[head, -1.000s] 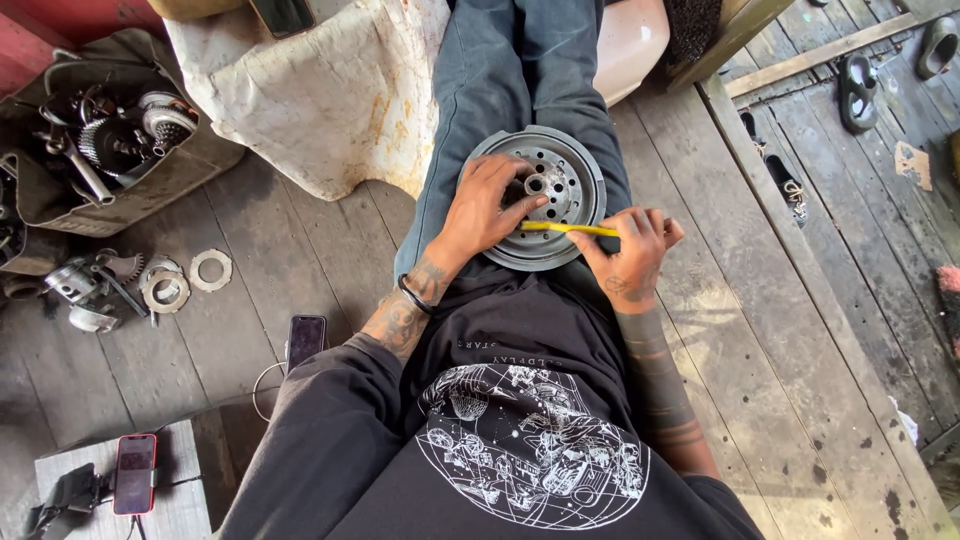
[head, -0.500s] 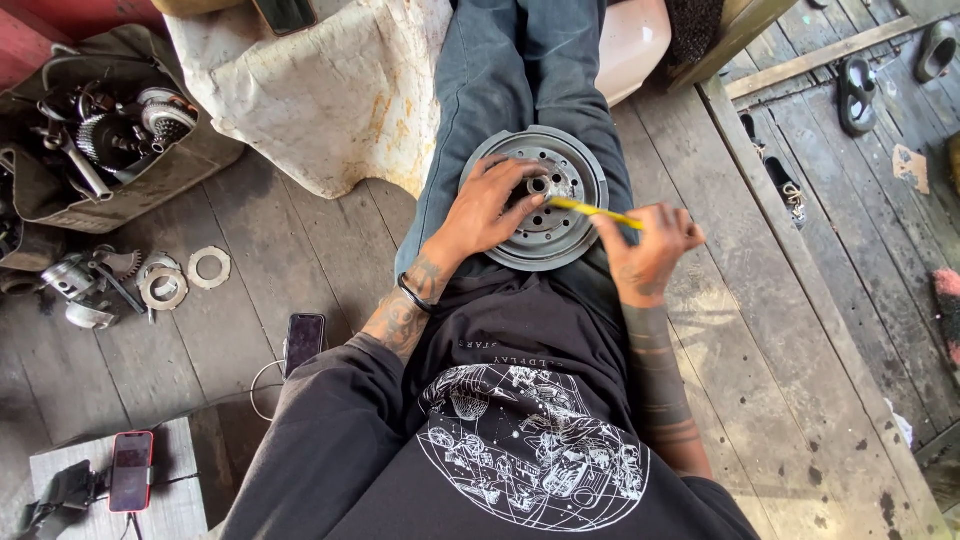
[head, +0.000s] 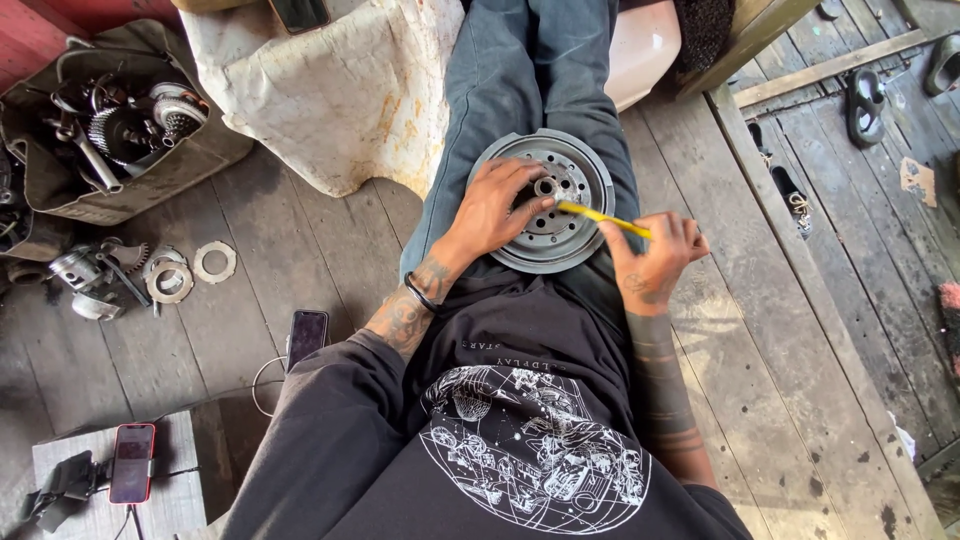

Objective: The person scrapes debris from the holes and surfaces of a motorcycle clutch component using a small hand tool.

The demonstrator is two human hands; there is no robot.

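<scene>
A round grey metal disc [head: 577,165] with a ring of holes lies on my lap, on my jeans. My left hand [head: 495,205] rests on the disc's left half, fingers spread toward its hub. My right hand [head: 655,255] sits just off the disc's right rim and grips a thin yellow tool [head: 600,215]. The tool's tip points at the hub by my left fingertips.
A dirty white cloth bundle [head: 330,90] lies on the plank floor to my left. Beyond it is a box of metal engine parts [head: 120,125], loose rings and a piston [head: 150,275], and a dark phone [head: 307,335]. A red phone [head: 132,462] lies on a block. Sandals [head: 865,100] are at the right.
My right hand has drawn back to the right and lower, and the yellow tool now slants from my fist up to the hub. My left hand stays on the disc.
</scene>
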